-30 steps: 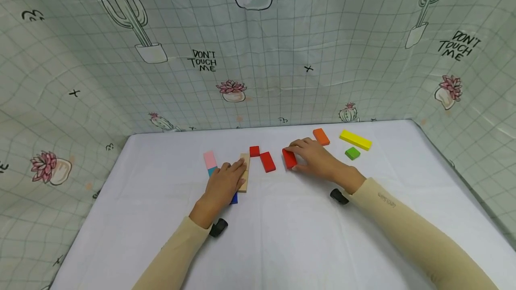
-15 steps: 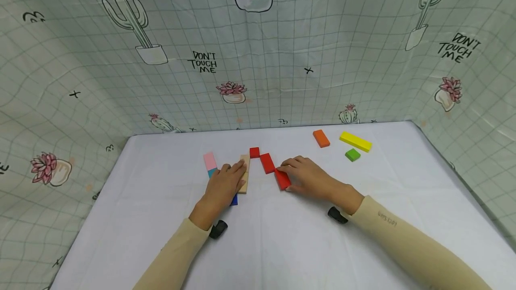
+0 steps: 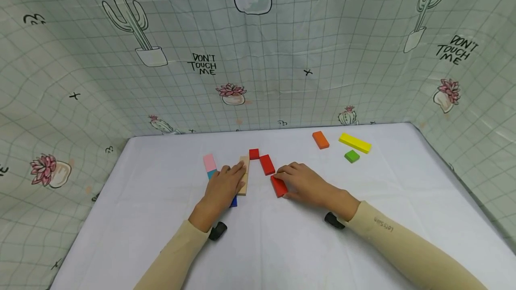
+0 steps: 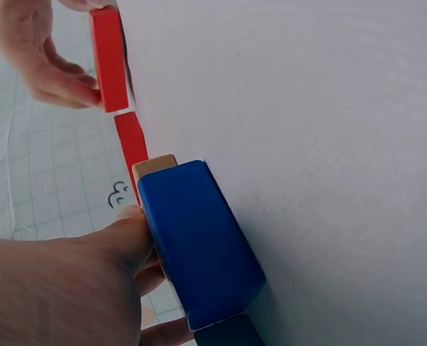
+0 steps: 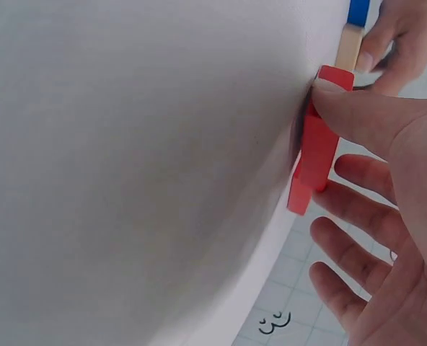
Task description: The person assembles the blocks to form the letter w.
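Note:
My right hand (image 3: 306, 185) pinches a red rectangular block (image 3: 278, 186) between thumb and fingertips, low at the tabletop. Just beyond it lies another red rectangular block (image 3: 267, 164), with a small red block (image 3: 254, 154) at its far left corner. My left hand (image 3: 219, 194) rests over a group of blocks, fingers extended along the plain wooden blocks (image 3: 242, 189) and thumb at their near right side. A dark blue block (image 4: 199, 245) stands out large in the left wrist view. Pink (image 3: 209, 163) and light blue (image 3: 211, 173) blocks show beyond the left hand, which partly covers the group.
At the back right lie an orange block (image 3: 320, 140), a long yellow block (image 3: 355, 142) and a green block (image 3: 352, 156). A white cloth covers the table (image 3: 161, 182). Behind it hangs a checked curtain (image 3: 266, 57) with cactus drawings.
The right hand has brought its red block left and toward the person, to the near side of the other red rectangle. The left hand has stayed on its blocks.

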Tool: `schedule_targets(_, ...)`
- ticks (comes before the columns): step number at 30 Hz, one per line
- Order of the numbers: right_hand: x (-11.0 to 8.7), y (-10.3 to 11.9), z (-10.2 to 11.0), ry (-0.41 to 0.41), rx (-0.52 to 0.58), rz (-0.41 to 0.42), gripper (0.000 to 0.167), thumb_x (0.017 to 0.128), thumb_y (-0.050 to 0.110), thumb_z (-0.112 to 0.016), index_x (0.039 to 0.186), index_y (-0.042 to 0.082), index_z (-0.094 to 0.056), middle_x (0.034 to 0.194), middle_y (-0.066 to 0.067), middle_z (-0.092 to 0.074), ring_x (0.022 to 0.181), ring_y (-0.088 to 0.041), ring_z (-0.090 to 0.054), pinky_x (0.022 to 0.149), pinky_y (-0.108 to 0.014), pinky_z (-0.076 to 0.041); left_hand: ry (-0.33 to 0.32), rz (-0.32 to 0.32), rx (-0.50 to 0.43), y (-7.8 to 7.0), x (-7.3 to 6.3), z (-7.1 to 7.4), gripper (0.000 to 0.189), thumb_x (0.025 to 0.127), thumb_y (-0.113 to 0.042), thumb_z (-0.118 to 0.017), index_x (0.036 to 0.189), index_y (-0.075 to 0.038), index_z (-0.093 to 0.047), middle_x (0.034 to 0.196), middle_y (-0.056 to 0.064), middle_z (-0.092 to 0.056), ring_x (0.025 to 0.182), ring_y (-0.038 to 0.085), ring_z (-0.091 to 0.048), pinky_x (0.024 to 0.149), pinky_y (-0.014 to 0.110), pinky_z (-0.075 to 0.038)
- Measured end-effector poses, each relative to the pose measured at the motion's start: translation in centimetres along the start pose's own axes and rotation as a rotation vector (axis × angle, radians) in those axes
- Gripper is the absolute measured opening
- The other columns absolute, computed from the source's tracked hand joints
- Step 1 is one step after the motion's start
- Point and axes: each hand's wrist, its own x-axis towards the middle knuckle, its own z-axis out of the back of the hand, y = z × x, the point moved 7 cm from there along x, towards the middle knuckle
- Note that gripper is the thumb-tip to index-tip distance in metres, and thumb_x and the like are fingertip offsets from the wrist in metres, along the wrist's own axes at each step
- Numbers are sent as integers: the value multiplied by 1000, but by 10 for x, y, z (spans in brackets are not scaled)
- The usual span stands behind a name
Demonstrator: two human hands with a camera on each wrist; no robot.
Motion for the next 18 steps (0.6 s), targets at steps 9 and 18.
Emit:
schedule_targets(9, 4, 8, 1, 0, -69, 29, 54, 89, 22, -88, 135, 2, -69, 131, -10, -68, 121, -30, -62, 104, -44, -53, 10, 11, -2, 0, 0, -1, 46, 107, -26, -63, 150, -8, -60, 157, 10, -56, 130, 35, -59, 100, 50, -55)
schedule_targets(18, 8, 11, -2, -31, -131, 83, 51, 85, 19, -91, 131, 3, -74, 127, -10, -70, 116, -28, -64, 98, -41, -56, 8, 14, -2, 0, 0, -2, 47, 107, -27, -63, 150, -7, -60, 157, 9, -56, 131, 34, -59, 99, 49, -55)
